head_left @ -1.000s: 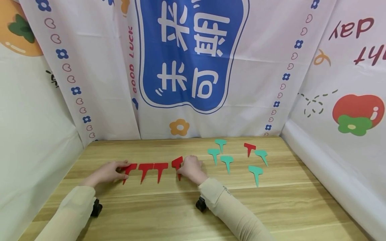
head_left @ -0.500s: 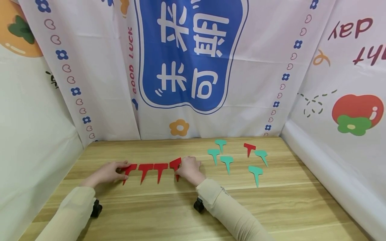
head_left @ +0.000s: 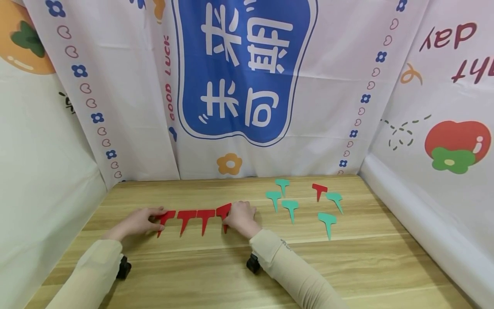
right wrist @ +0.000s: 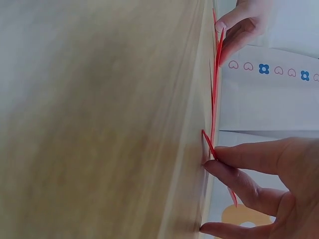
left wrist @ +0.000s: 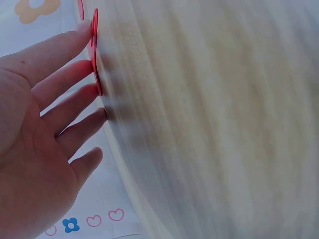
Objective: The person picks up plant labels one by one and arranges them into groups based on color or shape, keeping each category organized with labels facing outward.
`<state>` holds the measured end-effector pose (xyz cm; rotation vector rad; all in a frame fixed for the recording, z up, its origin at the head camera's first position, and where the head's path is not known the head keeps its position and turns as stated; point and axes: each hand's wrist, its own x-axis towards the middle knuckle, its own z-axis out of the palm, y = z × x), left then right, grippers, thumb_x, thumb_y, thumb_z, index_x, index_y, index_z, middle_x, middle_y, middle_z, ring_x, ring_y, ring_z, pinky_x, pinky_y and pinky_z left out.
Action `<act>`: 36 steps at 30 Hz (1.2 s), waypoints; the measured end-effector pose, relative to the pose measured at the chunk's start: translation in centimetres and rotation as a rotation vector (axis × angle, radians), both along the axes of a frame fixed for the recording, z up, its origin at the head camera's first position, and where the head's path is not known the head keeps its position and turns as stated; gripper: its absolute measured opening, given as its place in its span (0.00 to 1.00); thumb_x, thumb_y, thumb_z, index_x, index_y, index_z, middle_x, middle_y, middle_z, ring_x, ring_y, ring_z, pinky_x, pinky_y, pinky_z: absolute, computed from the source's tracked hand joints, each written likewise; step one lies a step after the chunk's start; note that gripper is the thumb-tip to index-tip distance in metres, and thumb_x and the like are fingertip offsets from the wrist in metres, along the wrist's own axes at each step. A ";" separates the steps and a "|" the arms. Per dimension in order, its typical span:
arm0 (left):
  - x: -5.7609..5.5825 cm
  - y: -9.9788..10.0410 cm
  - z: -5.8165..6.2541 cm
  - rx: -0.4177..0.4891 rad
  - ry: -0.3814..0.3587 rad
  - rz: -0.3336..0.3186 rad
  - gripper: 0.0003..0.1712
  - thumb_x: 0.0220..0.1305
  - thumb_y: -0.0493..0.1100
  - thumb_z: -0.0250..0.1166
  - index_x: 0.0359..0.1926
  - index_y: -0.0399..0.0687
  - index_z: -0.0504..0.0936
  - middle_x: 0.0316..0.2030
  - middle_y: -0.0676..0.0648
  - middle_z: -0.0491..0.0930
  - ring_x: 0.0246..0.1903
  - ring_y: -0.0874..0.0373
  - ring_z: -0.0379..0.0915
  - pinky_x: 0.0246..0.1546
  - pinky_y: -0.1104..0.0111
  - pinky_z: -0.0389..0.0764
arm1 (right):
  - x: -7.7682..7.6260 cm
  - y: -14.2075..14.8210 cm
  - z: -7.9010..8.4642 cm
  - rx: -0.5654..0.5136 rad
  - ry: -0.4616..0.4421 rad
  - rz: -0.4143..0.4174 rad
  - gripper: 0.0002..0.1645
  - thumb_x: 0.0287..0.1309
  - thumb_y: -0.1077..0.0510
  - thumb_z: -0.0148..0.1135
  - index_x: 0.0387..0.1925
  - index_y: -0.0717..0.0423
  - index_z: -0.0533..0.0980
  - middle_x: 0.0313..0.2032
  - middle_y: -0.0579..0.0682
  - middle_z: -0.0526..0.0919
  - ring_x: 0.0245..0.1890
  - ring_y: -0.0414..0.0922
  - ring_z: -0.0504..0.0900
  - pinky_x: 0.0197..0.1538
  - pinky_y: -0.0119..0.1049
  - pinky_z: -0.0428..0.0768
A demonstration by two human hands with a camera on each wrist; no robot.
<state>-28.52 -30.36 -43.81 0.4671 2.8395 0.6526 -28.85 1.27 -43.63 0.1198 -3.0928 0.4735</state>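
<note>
Red T-shaped plant labels lie in a row on the table. At the row's left end my left hand rests its fingertips on a red label; in the left wrist view its fingers are spread and fairly straight against the label. Two more red labels lie side by side in the middle. At the right end my right hand pinches a red label between thumb and fingers; it looks tilted off the table in the right wrist view, partly hidden by the fingers.
Several green T-shaped labels lie scattered at the table's right, with one red label among them. Printed cloth stands behind the table and along both sides. A black wrist device sits under the right sleeve.
My right hand has moved slightly left with the pinched red label, bringing it closer to the middle labels. The left hand stays in place on its label.
</note>
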 end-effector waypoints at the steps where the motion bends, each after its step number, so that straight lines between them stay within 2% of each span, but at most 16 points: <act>1: 0.0 0.0 0.0 0.002 0.000 0.001 0.38 0.55 0.54 0.69 0.62 0.38 0.72 0.66 0.33 0.62 0.64 0.27 0.52 0.59 0.36 0.59 | 0.0 0.0 0.0 0.001 0.001 0.000 0.21 0.40 0.43 0.73 0.12 0.50 0.73 0.27 0.48 0.79 0.41 0.49 0.76 0.46 0.53 0.72; 12: -0.1 0.0 0.1 0.002 -0.004 0.005 0.38 0.56 0.54 0.68 0.62 0.38 0.72 0.67 0.33 0.61 0.65 0.27 0.51 0.59 0.35 0.58 | -0.1 0.0 0.0 0.029 0.004 0.006 0.20 0.41 0.42 0.73 0.20 0.52 0.77 0.31 0.50 0.80 0.42 0.49 0.75 0.46 0.54 0.72; 19: -0.1 -0.1 0.0 0.005 -0.007 0.005 0.38 0.55 0.55 0.69 0.62 0.39 0.72 0.67 0.34 0.62 0.65 0.27 0.51 0.59 0.34 0.57 | -0.1 0.0 0.1 0.062 -0.012 0.016 0.21 0.43 0.40 0.72 0.18 0.51 0.75 0.33 0.50 0.81 0.44 0.49 0.75 0.47 0.55 0.72; 23: -0.1 -0.1 0.0 0.001 -0.006 -0.001 0.38 0.55 0.55 0.69 0.62 0.39 0.72 0.67 0.33 0.62 0.64 0.27 0.51 0.59 0.34 0.58 | -0.1 0.2 -0.2 0.061 0.002 0.015 0.23 0.45 0.39 0.70 0.14 0.50 0.74 0.31 0.49 0.80 0.42 0.49 0.75 0.46 0.55 0.72; 28: 0.0 0.0 0.1 0.000 -0.015 -0.001 0.38 0.56 0.54 0.68 0.62 0.38 0.71 0.67 0.33 0.61 0.65 0.27 0.51 0.59 0.34 0.57 | 0.1 0.8 -0.1 0.026 0.027 0.037 0.26 0.53 0.40 0.64 0.08 0.48 0.73 0.29 0.48 0.77 0.40 0.50 0.74 0.45 0.55 0.72; 31: 0.0 0.0 0.0 0.009 -0.019 0.001 0.38 0.56 0.53 0.68 0.63 0.38 0.71 0.67 0.33 0.61 0.65 0.27 0.51 0.59 0.35 0.57 | 0.2 1.2 0.0 -0.014 0.047 0.052 0.22 0.56 0.42 0.61 0.13 0.48 0.77 0.30 0.48 0.77 0.40 0.50 0.73 0.45 0.55 0.72; 36: 0.0 -0.1 0.0 0.014 0.009 -0.018 0.37 0.56 0.53 0.69 0.62 0.37 0.72 0.66 0.32 0.62 0.64 0.27 0.53 0.59 0.36 0.60 | 0.2 1.8 -0.2 -0.058 0.078 0.083 0.16 0.59 0.44 0.60 0.30 0.50 0.83 0.34 0.49 0.79 0.42 0.50 0.73 0.44 0.53 0.73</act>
